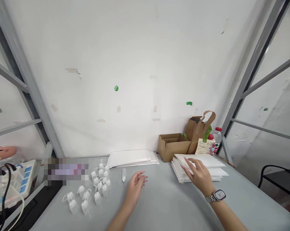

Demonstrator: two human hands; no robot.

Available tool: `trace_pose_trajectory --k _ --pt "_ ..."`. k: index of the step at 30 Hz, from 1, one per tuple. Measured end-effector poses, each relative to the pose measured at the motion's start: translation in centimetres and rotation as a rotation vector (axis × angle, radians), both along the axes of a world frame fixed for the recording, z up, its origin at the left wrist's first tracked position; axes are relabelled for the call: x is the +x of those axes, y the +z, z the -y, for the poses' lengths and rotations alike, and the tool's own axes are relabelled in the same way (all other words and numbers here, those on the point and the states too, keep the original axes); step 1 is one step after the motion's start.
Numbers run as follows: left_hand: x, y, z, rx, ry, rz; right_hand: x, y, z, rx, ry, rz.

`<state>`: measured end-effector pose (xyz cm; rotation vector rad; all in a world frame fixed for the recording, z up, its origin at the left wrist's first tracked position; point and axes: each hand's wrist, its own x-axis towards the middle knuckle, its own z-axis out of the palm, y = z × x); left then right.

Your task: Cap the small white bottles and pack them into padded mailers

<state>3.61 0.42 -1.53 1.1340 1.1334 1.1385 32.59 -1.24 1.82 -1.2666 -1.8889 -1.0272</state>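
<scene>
My left hand (136, 181) hovers at the middle of the grey table, fingers loosely curved and apart, holding nothing. Just left of it lies a slim white tube with a thin loop (124, 176). Further left stand several small translucent bottles with white looped caps (98, 198), some in a cluster, some spread toward the front. My right hand (199, 175), with a watch on the wrist, is over the left part of a stack of white envelopes (213, 161). Its fingers are spread; whether they touch the top envelope I cannot tell.
Flat white envelopes (130, 158) lie against the wall. At the back right are an open cardboard box (175, 149), a brown paper bag (194, 133) and a red-capped bottle (217, 138). A power strip (26, 179) with cables sits far left. Grey metal posts (30, 80) frame both sides.
</scene>
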Motion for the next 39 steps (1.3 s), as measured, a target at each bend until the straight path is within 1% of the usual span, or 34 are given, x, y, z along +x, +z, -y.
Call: trace_pose_trajectory --k 2,4,6,7,9,11,13,16,20,23,27,30,32,33,34,35,36,37,38,39 --pt "0.1 -0.1 0.1 0.011 -0.018 -0.069 -2.2 0.3 -0.4 -0.004 0.073 -0.048" --pt "0.1 -0.3 0.2 0.072 -0.012 -0.187 -5.4 0.3 -1.3 -0.075 0.165 -0.074" --pt "0.0 -0.5 0.3 0.186 0.024 -0.336 -9.0 0.0 -2.8 -0.241 0.208 -0.029" --pt "-0.1 -0.6 0.3 0.242 0.048 -0.411 -10.7 -0.2 -3.8 -0.354 0.204 -0.004" --pt "-0.2 -0.9 0.2 0.317 0.092 -0.525 -13.7 -0.7 -5.9 -0.580 0.148 0.018" --pt "-0.5 -1.2 0.0 0.332 0.123 -0.582 -15.8 -1.3 -8.1 -0.639 0.125 0.015" --pt "-0.7 -1.4 -0.2 0.321 0.152 -0.607 -16.8 -1.8 -10.0 -0.665 0.106 0.007" --pt "-0.9 -1.5 -0.5 0.302 0.193 -0.647 -17.1 -2.4 -11.8 -0.705 0.093 0.008" --pt "-1.0 -1.7 -0.6 0.286 0.218 -0.671 -16.4 -2.7 -12.5 -0.714 0.115 0.014" --pt "-1.1 -1.8 -0.7 0.271 0.221 -0.664 -15.7 -2.5 -12.5 -0.689 0.126 -0.013" --pt "-1.1 -1.7 -0.7 0.241 0.226 -0.613 -14.8 -1.4 -11.4 -0.602 0.114 -0.121" --pt "-1.1 -1.3 -0.6 0.224 0.217 -0.545 -13.9 -0.4 -9.0 -0.517 0.092 -0.232" --pt "-1.2 -0.8 -0.7 0.179 0.213 -0.391 -13.2 0.0 -6.6 -0.498 0.114 -0.364" --pt "-1.2 -0.4 -0.7 0.141 0.204 -0.258 -12.8 0.1 -5.2 -0.515 0.173 -0.541" --pt "-1.3 -0.1 -0.7 0.095 0.184 -0.098 -12.3 0.0 -3.7 -0.569 0.226 -0.719" --pt "-1.4 0.3 -0.7 0.042 0.156 0.072 -11.7 -0.2 -2.3 -0.660 0.264 -0.850" --pt "-1.5 0.7 -0.8 -0.019 0.123 0.223 -11.1 -0.6 -0.9 -0.759 0.290 -0.927" --pt "-1.6 0.9 -0.8 -0.077 0.096 0.330 -10.5 -1.1 0.3 -0.877 0.304 -0.944" --pt "-1.7 1.1 -0.8 -0.129 0.080 0.399 -9.9 -1.6 1.4 -1.017 0.305 -0.916" --pt "-1.7 1.3 -0.8 -0.169 0.071 0.428 -9.3 -2.1 2.3 -1.150 0.294 -0.873"
